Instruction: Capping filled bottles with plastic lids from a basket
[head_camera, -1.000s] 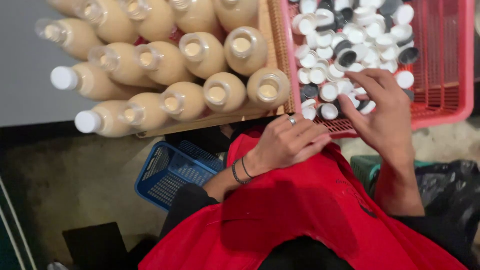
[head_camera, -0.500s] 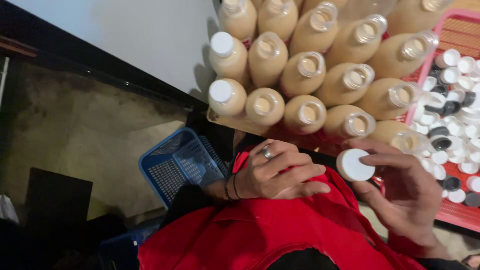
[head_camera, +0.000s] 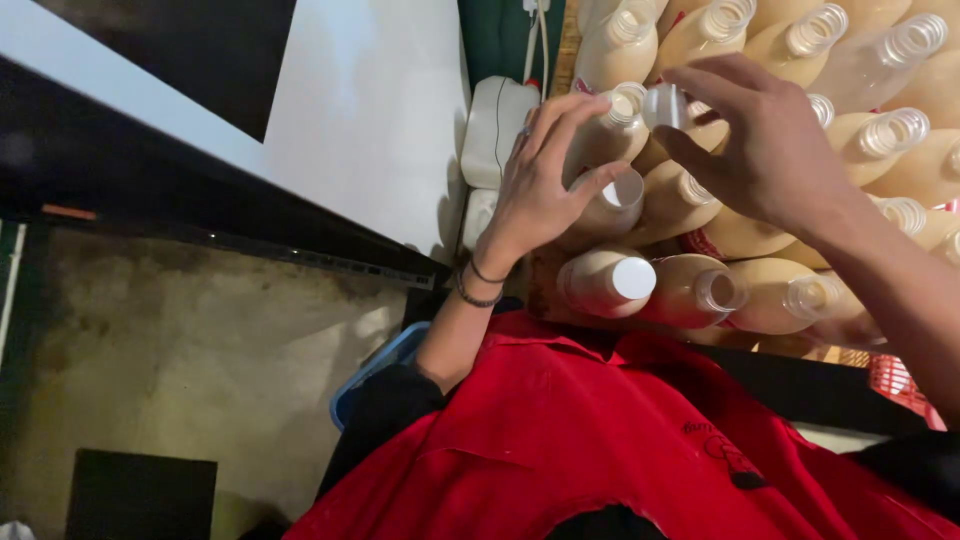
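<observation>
Our right hand (head_camera: 770, 150) reaches in from the right, thumb and fingertips pinching a white cap (head_camera: 662, 105) just above the open neck of a bottle (head_camera: 615, 135) filled with pale beige liquid. Our left hand (head_camera: 545, 180) comes up from below, fingers curled loosely around that same bottle, thumb resting on the white lid of the capped bottle (head_camera: 610, 205) just in front of it. A ring shows on one finger and dark bands (head_camera: 475, 285) circle the wrist. Nearest our chest stands another capped bottle (head_camera: 605, 282), and beside it uncapped bottles (head_camera: 770, 295) with threaded clear necks. More open bottles (head_camera: 870, 130) of the same beige liquid crowd the surface behind and to the right, touching one another. To the left of the bottles sits a white plastic jug (head_camera: 495, 130). Below, our red shirt (head_camera: 600, 440) fills the foreground, with a blue basket (head_camera: 375, 375) edge near our left elbow and a stained concrete floor (head_camera: 200, 360) further left
</observation>
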